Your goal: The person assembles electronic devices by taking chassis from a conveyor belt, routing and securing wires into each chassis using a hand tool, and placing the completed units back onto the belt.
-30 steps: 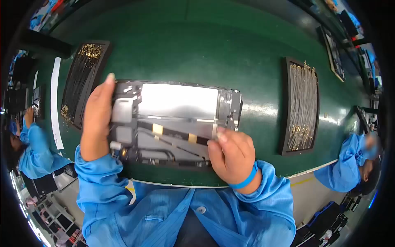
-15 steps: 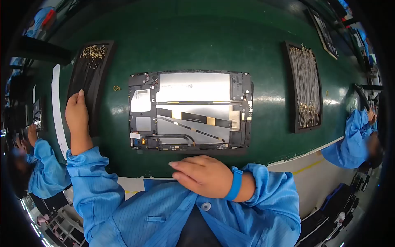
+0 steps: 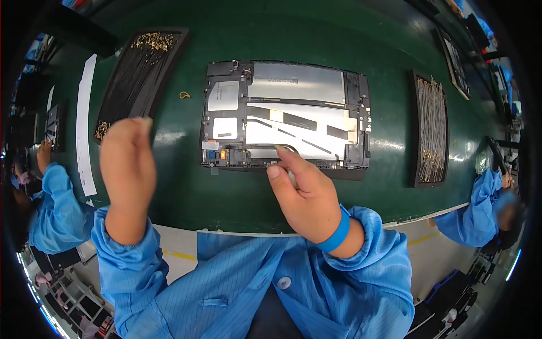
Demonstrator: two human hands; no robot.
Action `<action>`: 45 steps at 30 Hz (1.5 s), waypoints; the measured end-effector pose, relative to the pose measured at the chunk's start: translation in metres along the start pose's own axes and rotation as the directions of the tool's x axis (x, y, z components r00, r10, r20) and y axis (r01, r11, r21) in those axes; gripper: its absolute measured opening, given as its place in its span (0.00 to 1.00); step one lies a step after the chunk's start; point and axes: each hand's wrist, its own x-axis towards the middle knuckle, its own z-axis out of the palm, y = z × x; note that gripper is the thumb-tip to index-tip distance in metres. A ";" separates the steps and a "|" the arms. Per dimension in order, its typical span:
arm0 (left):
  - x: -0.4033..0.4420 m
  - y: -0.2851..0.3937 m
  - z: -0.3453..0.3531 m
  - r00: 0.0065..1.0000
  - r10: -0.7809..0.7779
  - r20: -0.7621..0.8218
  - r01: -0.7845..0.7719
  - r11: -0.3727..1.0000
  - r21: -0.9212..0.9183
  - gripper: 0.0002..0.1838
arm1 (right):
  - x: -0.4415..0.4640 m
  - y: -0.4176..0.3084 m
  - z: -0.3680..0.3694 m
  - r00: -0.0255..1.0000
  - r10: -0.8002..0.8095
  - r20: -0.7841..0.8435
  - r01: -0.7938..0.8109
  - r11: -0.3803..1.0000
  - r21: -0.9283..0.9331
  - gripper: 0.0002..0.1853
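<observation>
An opened tablet-like device (image 3: 285, 87) lies flat on the green table, its silvery plates, black flat cables and dark frame exposed. My right hand (image 3: 310, 198), with a blue wrist strap (image 3: 337, 234), hovers at its near edge, thumb and fingers apart, nothing visible between them. My left hand (image 3: 129, 175) is raised beside the near end of a dark tray (image 3: 164, 73). Motion blurs this hand; its fingers are curled together, and whatever they hold, if anything, is hidden. Thin black cables (image 3: 132, 76) with gold ends lie in that tray.
A second dark tray (image 3: 416, 130) on the right holds silvery cables (image 3: 432, 124). A small yellow loop (image 3: 184, 95) lies left of the device. A white strip (image 3: 86, 124) runs along the left. Co-workers in blue sleeves (image 3: 59, 212) sit at both sides.
My left hand has lifted off the cable tray and curled its fingers. My right hand has risen from the table's front edge to the device's near edge. The view has shifted.
</observation>
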 end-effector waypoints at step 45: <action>-0.031 0.080 0.043 0.987 0.089 0.134 -0.047 0.957 -0.287 0.10 | 0.024 0.001 0.001 0.928 -0.139 -0.345 0.282 0.869 0.408 0.18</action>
